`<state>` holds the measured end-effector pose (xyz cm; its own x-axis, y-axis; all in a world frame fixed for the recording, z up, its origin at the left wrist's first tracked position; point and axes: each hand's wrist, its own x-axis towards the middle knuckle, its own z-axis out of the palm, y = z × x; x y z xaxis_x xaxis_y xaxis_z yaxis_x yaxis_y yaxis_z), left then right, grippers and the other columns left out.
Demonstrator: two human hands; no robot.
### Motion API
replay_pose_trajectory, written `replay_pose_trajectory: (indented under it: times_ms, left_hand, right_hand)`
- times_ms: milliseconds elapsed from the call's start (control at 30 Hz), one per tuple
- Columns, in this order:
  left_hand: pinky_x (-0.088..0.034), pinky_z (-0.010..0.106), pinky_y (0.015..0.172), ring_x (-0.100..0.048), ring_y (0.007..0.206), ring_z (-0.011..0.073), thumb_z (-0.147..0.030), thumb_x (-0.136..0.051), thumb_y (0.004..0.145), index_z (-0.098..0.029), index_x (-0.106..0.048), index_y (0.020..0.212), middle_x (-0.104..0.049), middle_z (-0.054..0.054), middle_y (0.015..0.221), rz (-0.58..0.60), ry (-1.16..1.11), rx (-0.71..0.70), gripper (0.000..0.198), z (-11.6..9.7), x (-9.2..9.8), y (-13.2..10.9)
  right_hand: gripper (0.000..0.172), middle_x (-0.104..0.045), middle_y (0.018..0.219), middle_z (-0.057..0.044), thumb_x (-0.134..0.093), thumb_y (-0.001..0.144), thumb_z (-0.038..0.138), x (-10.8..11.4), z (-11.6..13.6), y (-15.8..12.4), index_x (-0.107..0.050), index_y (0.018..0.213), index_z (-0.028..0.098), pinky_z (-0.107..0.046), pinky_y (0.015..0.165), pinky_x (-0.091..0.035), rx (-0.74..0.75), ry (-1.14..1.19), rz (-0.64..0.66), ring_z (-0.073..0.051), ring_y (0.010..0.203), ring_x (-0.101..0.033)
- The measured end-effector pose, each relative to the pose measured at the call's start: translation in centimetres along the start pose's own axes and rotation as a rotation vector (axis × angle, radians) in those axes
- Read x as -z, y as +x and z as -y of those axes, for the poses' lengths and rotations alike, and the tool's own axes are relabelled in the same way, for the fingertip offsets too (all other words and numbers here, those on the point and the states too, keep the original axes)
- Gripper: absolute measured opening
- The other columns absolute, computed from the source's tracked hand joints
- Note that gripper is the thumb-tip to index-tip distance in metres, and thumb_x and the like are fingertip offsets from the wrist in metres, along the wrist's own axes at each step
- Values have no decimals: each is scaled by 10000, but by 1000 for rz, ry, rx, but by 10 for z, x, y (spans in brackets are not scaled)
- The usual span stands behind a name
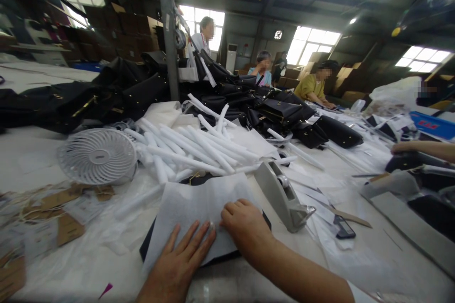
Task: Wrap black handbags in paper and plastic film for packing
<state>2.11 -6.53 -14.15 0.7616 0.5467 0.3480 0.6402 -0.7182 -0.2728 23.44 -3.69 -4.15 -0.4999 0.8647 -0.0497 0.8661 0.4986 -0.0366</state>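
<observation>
A white wrapping sheet (209, 194) lies over a black bag (227, 255), whose dark edges show at the lower left, bottom and right. My left hand (185, 251) rests flat on the sheet with fingers spread. A small shiny spot, too small to name, shows at one fingertip. Close beside it, my right hand (245, 225) is closed with curled fingers against the sheet; whatever it may hold is hidden. Just right of the bag stands a grey tape dispenser (280, 194).
White foam sticks (199, 147) are heaped behind the bag, with black bags (280, 109) piled beyond. A white fan (97, 156) and brown tags (69, 227) lie left. A black-handled cutter (344, 227) lies right. A co-worker's hand (405, 147) is at far right.
</observation>
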Motion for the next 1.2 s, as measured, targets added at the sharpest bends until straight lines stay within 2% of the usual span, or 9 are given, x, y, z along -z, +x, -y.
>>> replay_pose_trajectory:
  times_ms: [100, 267, 367, 500, 667, 733, 867, 1067, 1200]
  left_hand:
    - [-23, 499, 1177, -372, 1372, 212, 0, -397, 783, -265, -356, 1472, -478, 1, 1490, -23, -2, 11, 739, 0, -1, 0]
    - [16, 500, 1184, -275, 1414, 211, -23, -416, 809, -254, -396, 1452, -466, -36, 1498, -8, -52, 36, 683, -1, 2, 1]
    - [64, 468, 1193, -196, 1440, 199, -227, -458, 923, -248, -452, 1419, -513, -43, 1461, -58, -93, 32, 496, 0, 1, 3]
    - [92, 434, 1199, -158, 1447, 169, -449, -462, 955, -268, -493, 1386, -548, -57, 1428, -39, -119, 33, 468, 3, -1, 5]
    - [83, 439, 1206, -137, 1459, 164, -428, -441, 966, -286, -539, 1346, -582, -72, 1390, -71, -127, 28, 417, 3, -3, 5]
    - [79, 463, 1206, -130, 1466, 184, -354, -467, 949, -283, -540, 1347, -569, -67, 1405, -69, -116, 15, 411, 3, -5, 4]
    - [57, 534, 1199, -130, 1476, 218, -52, -460, 802, -274, -536, 1352, -555, -61, 1419, -44, -55, -18, 598, 3, -8, 1]
    - [70, 539, 1196, -88, 1485, 216, 5, -434, 725, -279, -561, 1325, -584, -74, 1386, -37, -38, -32, 676, 4, -8, 2]
    - [42, 522, 1195, -269, 1421, 209, 22, -425, 723, -281, -555, 1329, -586, -73, 1384, -38, -41, -35, 690, 4, -9, 3]
  right_hand:
    - [235, -688, 1143, -87, -640, 902, 207, -26, -10, -4, -636, 1136, 179, -342, 914, -494, 139, 143, -205, -218, 1020, -637]
    - [289, -711, 1131, -59, -629, 911, 203, -60, -19, -13, -611, 1199, 183, -320, 879, -531, 203, 190, -346, -209, 988, -656]
    - [281, -712, 1140, -69, -554, 953, 208, -71, -17, -14, -602, 1224, 156, -329, 891, -542, 225, 170, -444, -218, 992, -665]
    - [284, -718, 1135, -89, -424, 1006, 205, -75, -18, -18, -624, 1195, 135, -342, 925, -547, 254, 127, -516, -211, 1016, -672]
    - [337, -698, 1198, -102, -363, 1016, 172, -71, -24, -27, -602, 1248, 113, -363, 962, -546, 354, 45, -489, -216, 1098, -658]
    - [350, -695, 1210, -92, -346, 1020, 173, -69, -25, -28, -600, 1251, 109, -362, 964, -549, 373, 42, -492, -218, 1107, -657]
    - [355, -700, 1202, -86, -337, 1023, 188, -68, -25, -26, -607, 1239, 107, -365, 951, -559, 371, 58, -473, -222, 1088, -668]
    - [344, -710, 1174, -105, -353, 1011, 178, -71, -23, -22, -613, 1220, 93, -366, 937, -563, 371, 67, -436, -229, 1056, -680]
    - [330, -706, 1180, -111, -388, 1003, 191, -77, -23, -22, -603, 1235, 97, -361, 969, -539, 367, 90, -415, -226, 1087, -661]
